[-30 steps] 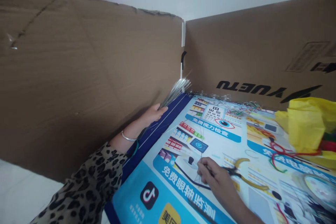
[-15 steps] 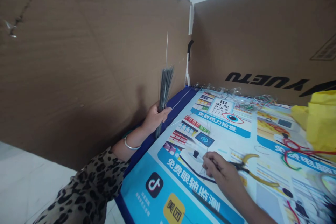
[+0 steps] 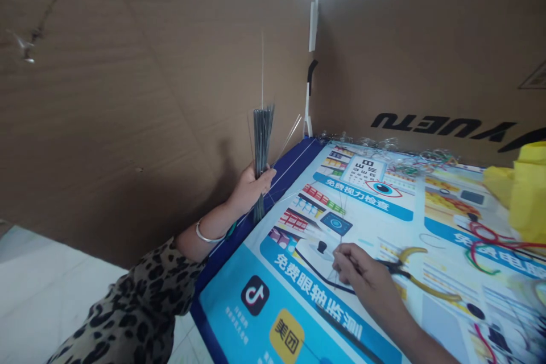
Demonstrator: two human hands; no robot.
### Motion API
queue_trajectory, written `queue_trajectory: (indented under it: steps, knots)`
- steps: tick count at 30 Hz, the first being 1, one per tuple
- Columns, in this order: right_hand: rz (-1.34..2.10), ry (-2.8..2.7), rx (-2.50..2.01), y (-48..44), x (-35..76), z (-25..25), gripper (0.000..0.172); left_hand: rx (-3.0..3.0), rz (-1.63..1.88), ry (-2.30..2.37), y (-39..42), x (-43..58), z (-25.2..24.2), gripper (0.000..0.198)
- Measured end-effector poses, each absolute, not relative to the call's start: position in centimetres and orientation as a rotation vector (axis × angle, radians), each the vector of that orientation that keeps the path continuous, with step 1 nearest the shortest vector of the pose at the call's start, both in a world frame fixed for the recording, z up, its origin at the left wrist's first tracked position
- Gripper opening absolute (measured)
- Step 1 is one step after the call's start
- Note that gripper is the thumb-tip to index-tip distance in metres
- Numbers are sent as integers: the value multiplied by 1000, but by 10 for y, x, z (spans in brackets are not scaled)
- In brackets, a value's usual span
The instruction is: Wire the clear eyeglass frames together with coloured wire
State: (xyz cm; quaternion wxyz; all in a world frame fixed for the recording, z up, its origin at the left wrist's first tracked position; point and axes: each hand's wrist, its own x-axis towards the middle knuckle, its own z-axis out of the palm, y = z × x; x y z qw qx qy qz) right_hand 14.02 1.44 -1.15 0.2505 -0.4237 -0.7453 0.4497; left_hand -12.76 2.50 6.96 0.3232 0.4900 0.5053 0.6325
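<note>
My left hand (image 3: 251, 189) is wrapped round an upright bundle of thin grey wires (image 3: 263, 139). One wire sticks up well above the others, and a few splay out to the right. Over the printed poster (image 3: 226, 301), my right hand (image 3: 356, 267) has its fingers pinched together on thin wires (image 3: 342, 199) that rise above the fingertips. Just right of that hand lie pliers with yellow handles (image 3: 435, 289), their dark joint close to the wrist.
Cardboard walls (image 3: 128, 96) stand at the left and back. Tangled clear and coloured strands (image 3: 435, 160) lie along the back edge. Red cord (image 3: 484, 232) and a yellow bag (image 3: 529, 193) are at the right.
The wires in my left hand have shifted: the bundle stands straighter and a few wires now splay to the right. My right hand keeps its pinch. The view has moved slightly.
</note>
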Motion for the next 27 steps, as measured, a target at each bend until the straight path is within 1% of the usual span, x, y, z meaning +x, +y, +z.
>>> queue_trajectory:
  steps: [6, 9, 14, 17, 20, 23, 27]
  knots:
    - [1218, -2026, -1173, 15, 140, -12, 27, 1397, 1644, 1371, 18, -132, 78, 21]
    - [1203, -2024, -1184, 14, 140, -12, 28, 1441, 1761, 1295, 16, -138, 95, 20]
    - [1237, -2002, -1189, 14, 141, -12, 30, 1427, 1932, 1122, 25, -149, 132, 28]
    - [1260, -1994, -1196, 15, 140, -14, 29, 1378, 2060, 1073, 27, -147, 144, 29]
    - [1251, -2000, -1197, 16, 141, -17, 28, 1312, 2105, 1073, 27, -141, 132, 31]
    - [1256, -2003, -1216, 16, 142, -18, 29, 1268, 1963, 1161, 27, -135, 103, 31]
    - [1268, -2005, -1215, 16, 142, -22, 30, 1267, 1833, 1288, 26, -136, 79, 25]
